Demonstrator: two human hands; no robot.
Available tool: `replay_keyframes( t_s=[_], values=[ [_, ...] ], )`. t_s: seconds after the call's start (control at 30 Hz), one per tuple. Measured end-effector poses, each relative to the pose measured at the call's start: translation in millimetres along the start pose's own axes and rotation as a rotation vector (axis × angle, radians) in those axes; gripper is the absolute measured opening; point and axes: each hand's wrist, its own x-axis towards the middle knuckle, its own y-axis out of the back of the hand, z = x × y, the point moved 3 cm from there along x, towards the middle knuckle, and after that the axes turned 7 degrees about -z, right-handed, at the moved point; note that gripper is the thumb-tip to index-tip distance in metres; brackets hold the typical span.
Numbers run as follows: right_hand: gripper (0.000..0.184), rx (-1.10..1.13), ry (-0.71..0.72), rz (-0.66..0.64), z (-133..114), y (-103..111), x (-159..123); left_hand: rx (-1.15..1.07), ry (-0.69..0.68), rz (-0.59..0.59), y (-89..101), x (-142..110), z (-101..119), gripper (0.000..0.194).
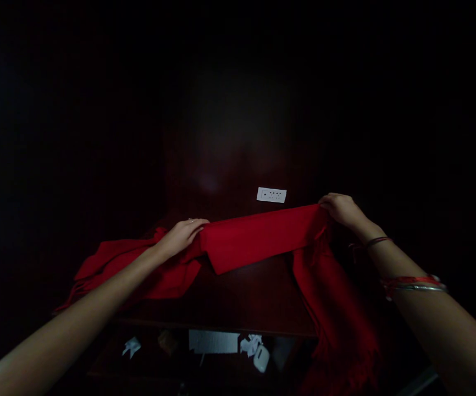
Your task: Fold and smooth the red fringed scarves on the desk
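Observation:
A red fringed scarf [258, 239] is stretched in a folded band between my two hands, above a dark wooden tabletop. My left hand [184, 236] is closed on the band's left upper corner, and a ring shows on one finger. At the upper right corner, my right hand [341, 209] pinches the cloth between thumb and fingers. One part of the scarf lies bunched on the table to the left, beneath my left forearm. Another part hangs down on the right past the table's front edge, its fringe lowest.
A white socket panel [271, 195] is set in the dark surface behind the scarf. Below the tabletop's front edge [221, 328], an open shelf holds crumpled white paper [131, 347], a pale flat sheet [214, 341] and a small white case [261, 358]. Surroundings are very dark.

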Motion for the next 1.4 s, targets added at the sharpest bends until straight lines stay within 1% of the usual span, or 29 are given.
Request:
replay_keyframes(
  t_s=[0.1, 0.13, 0.17, 0.23, 0.27, 0.3, 0.33, 0.4, 0.43, 0.47, 0.53, 0.57, 0.6, 0.63, 0.7, 0.73, 0.77, 0.87, 0.93, 1.0, 1.03, 1.07, 1.13, 1.2, 1.23, 1.27, 1.3, 1.33, 1.4],
  values=[
    [0.017, 0.037, -0.082, -0.087, 2.1, 2.4, 4.1, -0.064, -0.101, -0.055, -0.3, 5.0, 6.8, 0.042],
    [0.016, 0.071, -0.124, -0.103, 2.2, 5.6, 6.2, -0.089, -0.121, -0.043, 4.3, 9.0, 7.5, 0.042],
    [0.015, 0.128, -0.180, -0.095, 2.7, 10.6, 8.6, -0.116, -0.119, -0.007, 11.7, 14.0, 7.0, 0.040],
    [0.015, 0.312, -0.321, 0.006, 4.6, 23.8, 12.9, -0.170, -0.056, 0.100, 31.2, 25.4, 3.3, 0.036],
    [0.016, 0.418, -0.386, 0.074, 5.3, 30.1, 14.2, -0.195, -0.020, 0.123, 39.9, 30.8, 1.1, 0.034],
    [0.017, 0.513, -0.428, 0.117, 5.2, 34.7, 15.2, -0.215, 0.004, 0.107, 46.2, 35.7, -0.9, 0.032],
    [0.016, 0.582, -0.446, 0.118, 3.9, 37.3, 16.2, -0.231, 0.016, 0.058, 49.6, 39.8, -2.7, 0.028],
    [0.011, 0.632, -0.422, 0.017, -1.8, 37.9, 17.9, -0.253, 0.033, -0.063, 49.7, 44.8, -7.2, 0.021],
    [0.008, 0.637, -0.406, -0.030, -5.1, 37.6, 18.3, -0.261, 0.061, -0.085, 48.7, 46.1, -10.7, 0.021],
    [0.008, 0.645, -0.401, -0.035, -7.9, 38.3, 18.4, -0.271, 0.109, -0.059, 48.6, 46.9, -14.8, 0.023],
    [0.012, 0.678, -0.406, 0.055, -12.2, 42.2, 17.9, -0.297, 0.225, 0.111, 51.8, 47.1, -22.9, 0.027],
    [0.014, 0.693, -0.396, 0.078, -14.5, 43.5, 17.7, -0.308, 0.263, 0.192, 53.9, 46.9, -25.3, 0.029],
    [0.014, 0.698, -0.373, 0.058, -17.0, 43.5, 17.6, -0.312, 0.274, 0.218, 54.9, 46.9, -26.2, 0.031],
    [0.013, 0.692, -0.343, 0.006, -19.5, 42.2, 17.4, -0.310, 0.261, 0.181, 54.7, 47.4, -25.9, 0.033],
    [0.010, 0.690, -0.312, -0.102, -21.7, 36.9, 15.1, -0.272, 0.225, 0.016, 52.5, 47.6, -25.2, 0.036],
    [0.010, 0.715, -0.317, -0.126, -21.1, 34.0, 13.2, -0.238, 0.228, -0.045, 52.4, 47.0, -26.4, 0.035],
    [0.011, 0.758, -0.332, -0.132, -19.6, 31.4, 11.2, -0.197, 0.246, -0.058, 53.8, 46.2, -28.8, 0.033],
    [0.012, 0.896, -0.379, -0.193, -15.5, 25.0, 6.5, -0.038, 0.307, 0.013, 60.1, 46.1, -38.8, 0.023],
    [0.012, 0.937, -0.411, -0.234, -13.3, 24.5, 5.7, 0.072, 0.306, -0.035, 56.2, 49.0, -43.5, 0.020],
    [0.013, 0.964, -0.445, -0.227, -10.1, 27.0, 6.2, 0.146, 0.336, -0.061, 47.0, 52.4, -47.2, 0.021],
    [0.013, 0.982, -0.454, -0.220, -8.2, 28.5, 6.4, 0.157, 0.370, -0.028, 42.0, 54.1, -48.6, 0.022],
    [0.013, 0.998, -0.459, -0.219, -6.1, 30.0, 6.3, 0.143, 0.409, 0.041, 37.5, 55.7, -49.5, 0.023],
    [0.013, 1.013, -0.473, -0.234, -0.6, 32.5, 3.6, 0.036, 0.472, 0.220, 30.1, 59.2, -49.5, 0.025],
    [0.013, 0.996, -0.503, -0.283, 6.7, 34.4, -3.8, -0.139, 0.472, 0.364, 25.8, 63.8, -46.4, 0.025],
    [0.013, 0.975, -0.529, -0.328, 10.9, 35.1, -9.3, -0.228, 0.441, 0.386, 25.1, 66.7, -43.4, 0.025],
    [0.013, 0.949, -0.559, -0.390, 15.2, 35.6, -15.9, -0.304, 0.390, 0.365, 25.2, 69.9, -39.5, 0.026],
    [0.012, 0.921, -0.587, -0.466, 19.2, 35.9, -23.1, -0.359, 0.329, 0.302, 25.9, 72.9, -34.9, 0.026],
    [0.012, 0.896, -0.606, -0.549, 22.7, 35.9, -30.1, -0.392, 0.266, 0.209, 26.9, 75.4, -30.0, 0.027],
    [0.011, 0.862, -0.624, -0.696, 28.3, 34.2, -41.1, -0.401, 0.153, -0.029, 27.9, 78.3, -21.6, 0.028]
  ],
)
